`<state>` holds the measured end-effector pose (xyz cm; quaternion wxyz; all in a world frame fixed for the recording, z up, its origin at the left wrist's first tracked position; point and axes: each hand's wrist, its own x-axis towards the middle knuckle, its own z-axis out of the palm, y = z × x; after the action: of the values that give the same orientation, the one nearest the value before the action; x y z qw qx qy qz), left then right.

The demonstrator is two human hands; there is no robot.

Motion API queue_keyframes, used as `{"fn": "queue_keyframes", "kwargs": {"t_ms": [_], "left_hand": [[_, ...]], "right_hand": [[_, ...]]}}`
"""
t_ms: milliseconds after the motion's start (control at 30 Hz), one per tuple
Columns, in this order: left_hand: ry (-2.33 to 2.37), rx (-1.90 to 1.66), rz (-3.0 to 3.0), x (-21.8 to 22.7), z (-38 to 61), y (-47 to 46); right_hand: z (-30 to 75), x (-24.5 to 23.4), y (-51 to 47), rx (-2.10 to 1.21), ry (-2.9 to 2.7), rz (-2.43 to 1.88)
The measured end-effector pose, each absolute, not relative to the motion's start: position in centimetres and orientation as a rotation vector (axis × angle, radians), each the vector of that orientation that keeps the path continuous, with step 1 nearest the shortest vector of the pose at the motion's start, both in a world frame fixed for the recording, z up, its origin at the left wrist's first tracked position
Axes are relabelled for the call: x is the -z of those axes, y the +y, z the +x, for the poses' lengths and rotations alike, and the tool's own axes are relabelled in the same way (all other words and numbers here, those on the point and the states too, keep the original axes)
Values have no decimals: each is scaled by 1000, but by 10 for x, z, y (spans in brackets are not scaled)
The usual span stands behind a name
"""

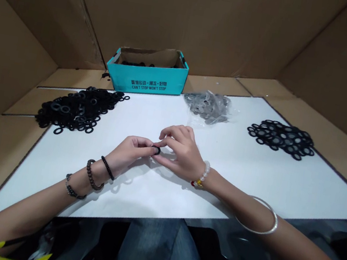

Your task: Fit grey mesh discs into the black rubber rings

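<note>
Between my two hands, over the middle of the white board, is a small black rubber ring (156, 150). My left hand (133, 152) pinches it between thumb and fingers. From the other side my right hand (181, 151) meets it, thumb and forefinger closed at the ring's edge and the other fingers curled above. My fingertips partly cover the ring, so I cannot tell whether a grey disc sits inside it.
A heap of black rings (77, 109) lies at the left and a smaller, flatter pile of rings (281, 138) at the right. Behind stand a turquoise box (147, 79) with black pieces inside and a clear bag of grey discs (210, 107). Cardboard walls (211, 25) surround the white board (224, 143).
</note>
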<state>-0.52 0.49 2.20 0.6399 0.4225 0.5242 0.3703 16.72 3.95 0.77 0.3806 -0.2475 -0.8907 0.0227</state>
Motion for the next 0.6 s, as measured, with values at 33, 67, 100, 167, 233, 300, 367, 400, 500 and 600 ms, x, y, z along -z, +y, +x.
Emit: {"fn": "queue_keyframes", "kwargs": {"t_ms": [33, 67, 100, 167, 233, 300, 367, 400, 500, 600], "left_hand": [[1194, -847, 970, -22, -5, 5], [1190, -849, 976, -23, -5, 4], [1186, -850, 981, -24, -5, 4], [1190, -850, 979, -24, -4, 4], [1199, -842, 964, -25, -5, 3], [1205, -840, 950, -25, -5, 3], [1199, -846, 935, -25, -4, 3], [1196, -849, 928, -25, -4, 3], [1198, -862, 923, -25, -4, 3], [1193, -869, 947, -24, -4, 4]], "right_hand": [[168, -9, 39, -48, -2273, -643], [168, -10, 39, -42, -2279, -650], [169, -11, 39, -42, -2289, -652], [170, -12, 38, -59, -2317, -639], [171, -13, 37, -78, -2348, -610], [171, -13, 37, -81, -2357, -587], [171, -12, 38, -76, -2347, -582], [170, -12, 38, -73, -2339, -588], [168, -11, 38, -63, -2323, -611], [166, -11, 36, -50, -2302, -656]]}}
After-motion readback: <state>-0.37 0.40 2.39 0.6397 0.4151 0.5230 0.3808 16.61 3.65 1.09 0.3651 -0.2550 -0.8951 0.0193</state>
